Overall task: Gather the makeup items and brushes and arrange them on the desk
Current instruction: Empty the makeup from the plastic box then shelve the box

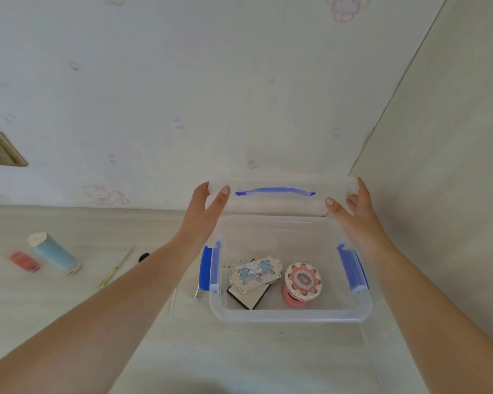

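Scanning from the desk's (pixel 69 322) left edge, I see a small coral-red item (pixel 24 261) lying beside a pale blue tube (pixel 54 253), whose long axis runs diagonally, white end toward the back-left and the other end toward the front-right. Further right a thin yellow-green brush or pencil (pixel 116 268) lies at a slant, its far tip aimed at the back wall; a small dark thing (pixel 143 257) sits just past it, too blurred to name. Next comes my left hand (pixel 209 206), thumb and fingers pinching the left corner of the clear lid (pixel 279 199), which stands tilted up behind the clear storage box (pixel 291 315) near the desk's back-right corner. Inside the box, an ornate blue-and-silver palette (pixel 255 275) lies slanted across a dark flat case (pixel 249 298), touching it, and a round pink compact (pixel 302 280) rests on something coral to its right. My right hand (pixel 353 203) pinches the lid's right corner, thumb in front. I judge the risk here to be the slick lid slipping from two corner pinches and dropping onto the palettes, or its lower edge catching the box rim and dragging the box toward the loose items.
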{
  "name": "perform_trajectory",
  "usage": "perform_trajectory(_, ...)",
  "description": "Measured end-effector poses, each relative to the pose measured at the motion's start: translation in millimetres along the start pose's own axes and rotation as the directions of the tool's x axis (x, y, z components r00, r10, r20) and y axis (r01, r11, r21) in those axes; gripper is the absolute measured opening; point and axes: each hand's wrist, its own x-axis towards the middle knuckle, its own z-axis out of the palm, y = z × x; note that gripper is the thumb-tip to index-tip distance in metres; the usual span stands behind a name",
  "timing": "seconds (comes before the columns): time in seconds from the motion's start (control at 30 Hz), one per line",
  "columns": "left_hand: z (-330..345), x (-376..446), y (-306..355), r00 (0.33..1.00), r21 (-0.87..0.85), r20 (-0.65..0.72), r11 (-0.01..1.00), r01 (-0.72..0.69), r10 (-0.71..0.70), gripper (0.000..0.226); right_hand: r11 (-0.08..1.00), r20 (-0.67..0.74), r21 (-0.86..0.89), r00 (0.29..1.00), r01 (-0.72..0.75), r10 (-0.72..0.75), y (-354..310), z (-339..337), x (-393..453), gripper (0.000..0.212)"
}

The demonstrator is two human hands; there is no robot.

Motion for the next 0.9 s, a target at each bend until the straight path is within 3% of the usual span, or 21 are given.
perform_trajectory(0.17, -1.3, 30.5, -13.5, 0.980, 0.009, 0.100, 0.985, 0.171, -0.171, 0.081, 0.988, 0.025, -0.145, 0.998, -0.053, 0.057, 3.0, 10.4, 25.1, 0.089)
perform_trajectory(0.37, 7.9, 53.7, -32.4, 0.948, 0.086, 0.103, 0.952, 0.293, -0.301, 0.098, 0.939, 0.076, -0.312, 0.982, -0.143, 0.175, 18.6, 18.9, 57.9, 0.097)
perform_trajectory(0.6, 11.5, 64.3, -49.9, 0.911, 0.079, 0.138, 0.921, 0.382, -0.389, 0.083, 0.869, 0.095, -0.431, 0.945, -0.245, 0.313, 39.1, 23.4, 75.5, 0.092)
perform_trajectory(0.9, 12.4, 75.3, -58.3, 0.898, 0.080, 0.116, 0.905, 0.418, -0.425, 0.071, 0.836, 0.116, -0.477, 0.923, -0.273, 0.367, 48.5, 25.1, 87.3, 0.090)
